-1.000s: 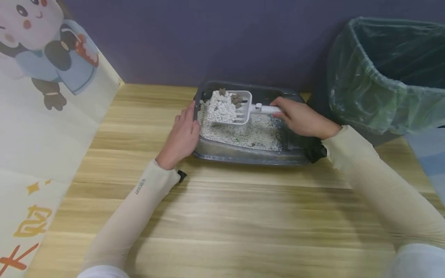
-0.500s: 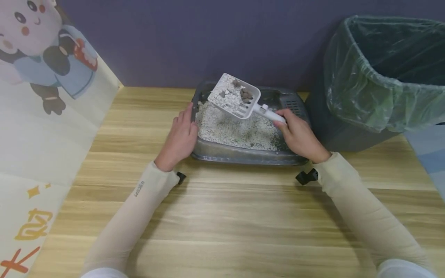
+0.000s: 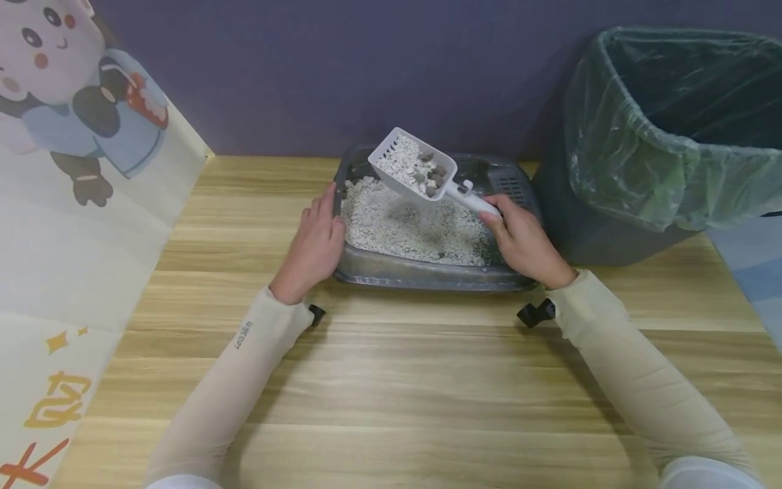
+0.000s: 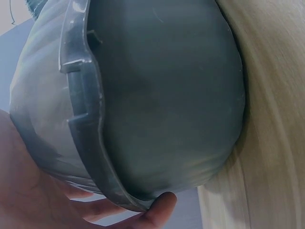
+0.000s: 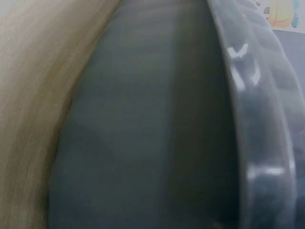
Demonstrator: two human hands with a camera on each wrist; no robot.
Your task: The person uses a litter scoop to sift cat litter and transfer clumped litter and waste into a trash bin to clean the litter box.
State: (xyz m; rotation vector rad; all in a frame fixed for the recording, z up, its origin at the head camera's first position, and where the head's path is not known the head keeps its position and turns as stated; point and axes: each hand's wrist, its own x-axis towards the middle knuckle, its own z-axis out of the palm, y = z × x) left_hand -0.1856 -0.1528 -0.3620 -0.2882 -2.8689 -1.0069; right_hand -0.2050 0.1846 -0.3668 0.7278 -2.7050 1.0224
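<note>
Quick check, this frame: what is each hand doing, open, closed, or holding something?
Left hand: open, fingers resting against the litter tray rim.
Right hand: grips the handle of the white scoop, raised over the tray.

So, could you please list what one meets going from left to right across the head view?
Cartoon-printed cream wall panel → left hand on the tray's edge → white slotted plastic scoop holding litter → right hand gripping its handle → dark bin lined with a green plastic bag.

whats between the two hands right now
In the head view, the grey litter tray with its white litter lies between the left hand and right hand; the raised scoop hangs above it.
</note>
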